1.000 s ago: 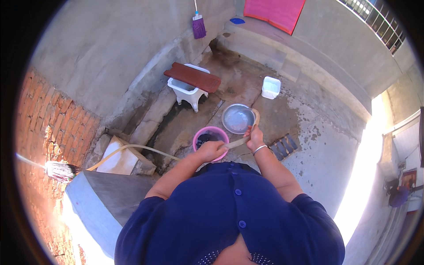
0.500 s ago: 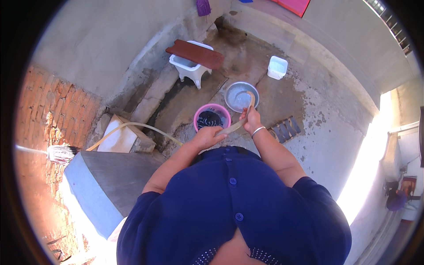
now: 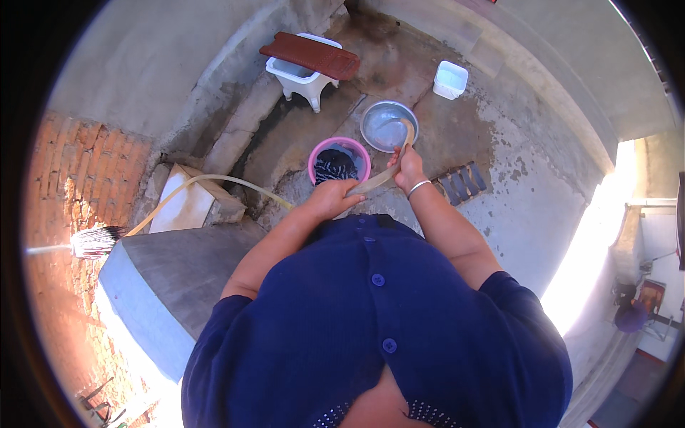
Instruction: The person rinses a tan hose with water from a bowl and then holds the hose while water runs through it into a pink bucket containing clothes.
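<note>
Gripping a long, pale beige, flexible hose point(image 3: 376, 183), the left hand point(image 3: 333, 199) and the right hand point(image 3: 409, 170) are both closed around it, while its curved end reaches over a round, silver-grey metal basin point(image 3: 375, 131). Just beside that basin stands a round pink plastic tub point(image 3: 312, 166) holding dark, white-patterned cloth point(image 3: 335, 165), near the left hand.

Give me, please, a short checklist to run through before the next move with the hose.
1. Left hand gripping the hose: ok.
2. Right hand gripping it nearer its end: ok.
3. End of the hose over the metal basin: ok.
4. Dark item inside the pink basin: ok.
5. Water running from the hose: cannot tell, too faint to judge.
6. White bucket standing upright: ok.
</note>
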The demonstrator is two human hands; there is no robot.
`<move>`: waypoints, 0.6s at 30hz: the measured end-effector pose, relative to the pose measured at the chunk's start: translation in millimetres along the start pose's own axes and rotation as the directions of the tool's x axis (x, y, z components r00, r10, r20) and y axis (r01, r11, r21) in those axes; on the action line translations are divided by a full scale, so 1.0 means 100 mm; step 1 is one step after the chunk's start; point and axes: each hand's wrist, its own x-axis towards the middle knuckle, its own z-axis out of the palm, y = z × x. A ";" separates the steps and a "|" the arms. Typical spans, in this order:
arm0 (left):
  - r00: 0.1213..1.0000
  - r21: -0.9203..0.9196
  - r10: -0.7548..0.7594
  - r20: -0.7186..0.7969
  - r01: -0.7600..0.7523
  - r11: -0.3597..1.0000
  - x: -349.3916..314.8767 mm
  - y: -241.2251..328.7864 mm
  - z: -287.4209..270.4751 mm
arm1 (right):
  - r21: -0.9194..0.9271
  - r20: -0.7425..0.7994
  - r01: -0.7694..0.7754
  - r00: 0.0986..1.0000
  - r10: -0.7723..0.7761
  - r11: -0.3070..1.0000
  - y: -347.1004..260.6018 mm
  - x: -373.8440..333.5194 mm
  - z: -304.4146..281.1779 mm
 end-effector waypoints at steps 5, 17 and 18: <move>0.999 -0.028 0.025 0.023 -0.024 0.999 0.06 -0.17 -0.23 | -0.007 -0.041 0.033 0.999 -0.033 0.999 0.10 0.09 0.16; 0.994 -0.136 0.020 0.112 -0.004 0.991 0.30 -0.47 -0.59 | 0.013 -0.067 0.041 0.997 -0.040 0.999 0.01 0.14 0.43; 0.994 -0.134 0.017 0.111 -0.002 0.991 0.30 -0.45 -0.64 | 0.010 -0.056 0.033 0.998 -0.032 0.999 -0.01 0.14 0.46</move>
